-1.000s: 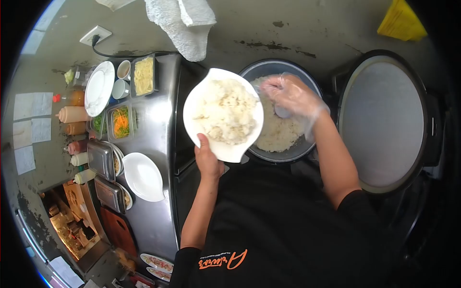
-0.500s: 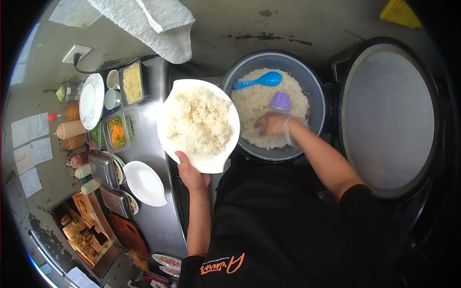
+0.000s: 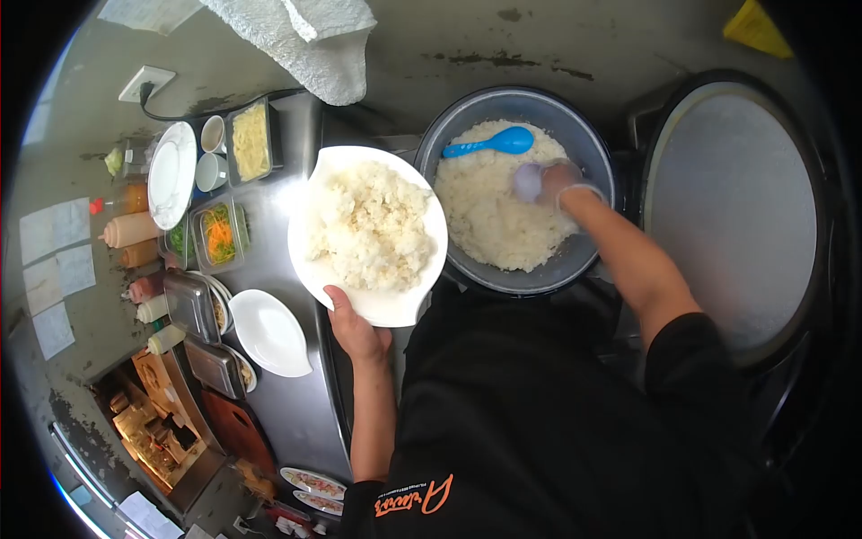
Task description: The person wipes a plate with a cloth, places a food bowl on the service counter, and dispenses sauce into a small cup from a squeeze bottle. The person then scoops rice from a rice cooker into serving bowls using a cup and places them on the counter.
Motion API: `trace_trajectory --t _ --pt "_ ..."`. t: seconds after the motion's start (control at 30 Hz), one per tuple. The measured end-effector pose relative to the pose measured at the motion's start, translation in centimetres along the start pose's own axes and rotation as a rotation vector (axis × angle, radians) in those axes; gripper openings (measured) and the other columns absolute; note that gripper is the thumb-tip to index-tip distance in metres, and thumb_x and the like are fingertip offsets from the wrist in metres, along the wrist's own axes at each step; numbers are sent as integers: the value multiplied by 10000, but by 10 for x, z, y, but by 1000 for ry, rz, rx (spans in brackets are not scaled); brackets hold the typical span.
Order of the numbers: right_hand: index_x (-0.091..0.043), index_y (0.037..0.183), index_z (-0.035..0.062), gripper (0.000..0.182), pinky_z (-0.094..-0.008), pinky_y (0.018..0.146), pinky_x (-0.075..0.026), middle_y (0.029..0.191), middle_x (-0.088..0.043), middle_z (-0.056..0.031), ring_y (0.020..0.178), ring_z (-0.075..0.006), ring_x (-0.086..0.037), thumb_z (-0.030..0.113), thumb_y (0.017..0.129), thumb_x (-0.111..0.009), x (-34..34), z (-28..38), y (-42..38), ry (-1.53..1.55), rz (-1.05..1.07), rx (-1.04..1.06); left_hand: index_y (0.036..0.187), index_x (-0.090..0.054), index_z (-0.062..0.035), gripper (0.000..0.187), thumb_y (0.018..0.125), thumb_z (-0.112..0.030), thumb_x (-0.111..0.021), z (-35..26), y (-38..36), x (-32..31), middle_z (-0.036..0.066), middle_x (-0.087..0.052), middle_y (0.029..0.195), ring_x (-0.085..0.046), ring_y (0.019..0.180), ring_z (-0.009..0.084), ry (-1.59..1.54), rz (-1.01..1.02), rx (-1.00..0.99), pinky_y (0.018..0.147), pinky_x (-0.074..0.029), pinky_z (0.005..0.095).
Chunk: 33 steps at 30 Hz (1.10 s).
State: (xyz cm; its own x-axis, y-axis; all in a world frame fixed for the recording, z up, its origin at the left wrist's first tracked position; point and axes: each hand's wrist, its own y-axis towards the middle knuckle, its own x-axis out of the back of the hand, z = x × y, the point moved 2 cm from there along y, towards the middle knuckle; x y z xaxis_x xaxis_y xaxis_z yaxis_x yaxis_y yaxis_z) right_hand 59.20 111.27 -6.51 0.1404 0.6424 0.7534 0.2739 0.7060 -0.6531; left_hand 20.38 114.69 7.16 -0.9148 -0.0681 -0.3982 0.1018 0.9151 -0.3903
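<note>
My left hand (image 3: 357, 334) grips the lower rim of a white dish (image 3: 409, 305), thumb on top. A mound of cooked rice (image 3: 368, 225) fills much of the dish. To the right stands a deep grey rice pot (image 3: 588, 162) with more cooked rice (image 3: 494, 220) inside. My right hand (image 3: 561, 180), in a clear glove and blurred by motion, is closed on a small purple cup (image 3: 528, 182) in the pot. A blue rice paddle (image 3: 503, 142) lies on the rice near the pot's far side.
A large round lid (image 3: 732, 216) stands open right of the pot. On the steel counter (image 3: 296, 413) at left are an empty white dish (image 3: 269, 332), a tub of shredded vegetables (image 3: 218, 235), a tub of pale strips (image 3: 251, 144) and several sauce bottles (image 3: 130, 230). A white towel (image 3: 337, 54) hangs behind.
My right hand has moved from the rice at the pot's near side up to the purple cup and taken hold of it. My left hand keeps the dish almost still.
</note>
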Motion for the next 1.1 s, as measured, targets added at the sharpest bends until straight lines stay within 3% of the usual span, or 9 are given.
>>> trace_trajectory --t 0.13,0.23,0.43,0.63,0.73,0.83,0.93,1.03,1.1 --pt "-700 1093 73 440 -387 921 -500 1077 -683 -198 1031 -324 -653 363 762 -683 -39 -11 3 592 -820 -295 1450 -260 40 626 1034 -413 -377 2 0 1 188 -402 1452 -461 1298 309 -8 -21 13 1071 -394 414" --pt "-695 1134 108 404 -385 945 -486 1110 -672 -202 1059 -336 -638 298 780 -656 -43 2 14 488 -239 -401 1452 -258 38 624 1035 -411 -372 1 0 1 186 -397 1456 -456 1302 310 -25 -2 12 1075 -389 414" --pt "-705 1116 126 374 -398 898 -506 1049 -676 -221 988 -344 -658 287 783 -652 -37 44 -27 572 -77 37 1457 -254 34 634 1032 -422 -374 -1 -1 1 182 -390 1463 -450 1308 310 -25 -15 -3 1077 -383 412" --pt "-695 1036 4 382 -399 848 -516 988 -696 -207 938 -323 -675 292 785 -681 -73 14 0 374 51 -113 1457 -256 34 648 1028 -434 -383 -2 -4 9 182 -391 1465 -446 1310 312 -40 -25 -27 1082 -376 413" --pt "-702 954 -27 417 -383 823 -521 973 -695 -206 925 -329 -674 346 768 -718 -76 24 -20 888 -129 -98 1458 -257 34 646 1028 -432 -384 -3 -4 9 183 -387 1467 -444 1312 313 -51 -38 -34 1084 -375 414" --pt "-700 1051 37 476 -393 871 -513 1019 -687 -213 983 -329 -665 421 771 -694 -41 34 -49 655 406 -54 1459 -254 36 647 1030 -431 -379 -2 -3 13 184 -382 1472 -442 1314 314 -44 -56 -43 1084 -374 415" --pt "-715 860 3 382 -394 853 -505 1001 -670 -228 921 -347 -651 369 756 -755 -35 34 -67 458 78 14 1460 -247 40 652 1030 -433 -375 -5 -3 8 186 -381 1472 -444 1312 315 -62 -15 -46 1083 -376 415" --pt "-687 933 10 257 -411 884 -487 1063 -644 -240 976 -358 -625 244 831 -653 -23 1 -24 421 -665 57 1460 -244 40 646 1033 -428 -370 -6 -4 6 188 -382 1469 -457 1301 316 -66 -3 -55 1078 -382 416" --pt "-660 1010 -19 255 -414 922 -466 1099 -626 -242 1031 -368 -599 159 851 -571 -37 -12 -2 136 -829 45 1460 -245 40 637 1035 -419 -366 -5 -3 11 188 -379 1471 -459 1298 316 -75 9 -44 1077 -383 416"
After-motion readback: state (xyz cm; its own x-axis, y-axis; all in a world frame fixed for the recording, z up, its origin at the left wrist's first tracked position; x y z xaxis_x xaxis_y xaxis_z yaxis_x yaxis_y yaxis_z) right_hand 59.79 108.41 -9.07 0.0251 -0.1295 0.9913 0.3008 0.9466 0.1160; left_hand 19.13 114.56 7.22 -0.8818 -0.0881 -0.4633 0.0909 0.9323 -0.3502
